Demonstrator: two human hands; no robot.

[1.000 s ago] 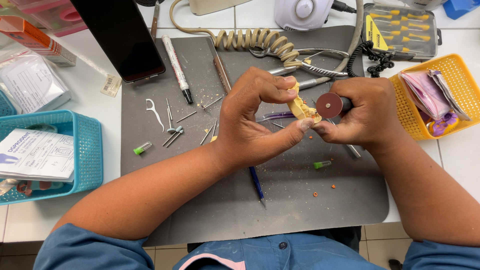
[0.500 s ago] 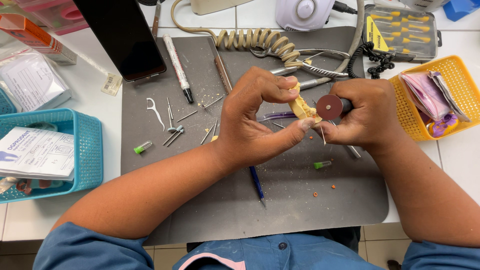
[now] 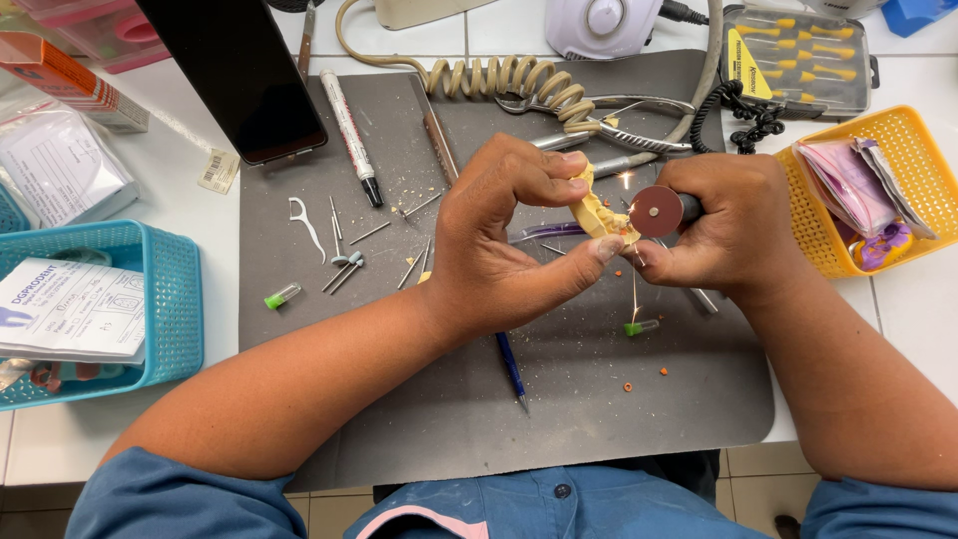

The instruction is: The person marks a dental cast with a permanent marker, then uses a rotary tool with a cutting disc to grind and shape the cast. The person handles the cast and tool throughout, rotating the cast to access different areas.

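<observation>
In the head view, the person's left hand (image 3: 504,235) is holding a small yellowish dental cast (image 3: 599,212) above the middle of a grey mat (image 3: 419,419), the fingers (image 3: 559,185) curling closed over its top while the thumb is pressing from below. The right hand (image 3: 723,225) is gripping a rotary handpiece (image 3: 689,207), fingers wrapped shut around its body, and the reddish-brown grinding disc (image 3: 655,211) at its tip is touching the right side of the cast. Small bright sparks are showing just above and below the point of contact.

The mat is lying on a white tiled tabletop (image 3: 200,215). Scattered on the mat to the left of the hands are thin metal burs (image 3: 344,269), a white floss pick (image 3: 304,222) and a small green-capped vial (image 3: 282,295); a blue pen (image 3: 511,367) is sticking out from under the left wrist. A white marker (image 3: 351,135) and a dark phone (image 3: 239,75) are lying further up, and a beige coiled cord (image 3: 499,80) is running across the top, beside metal pliers (image 3: 599,110). A blue basket (image 3: 165,299) with papers is sitting at the left, a yellow basket (image 3: 813,230) at the right.
</observation>
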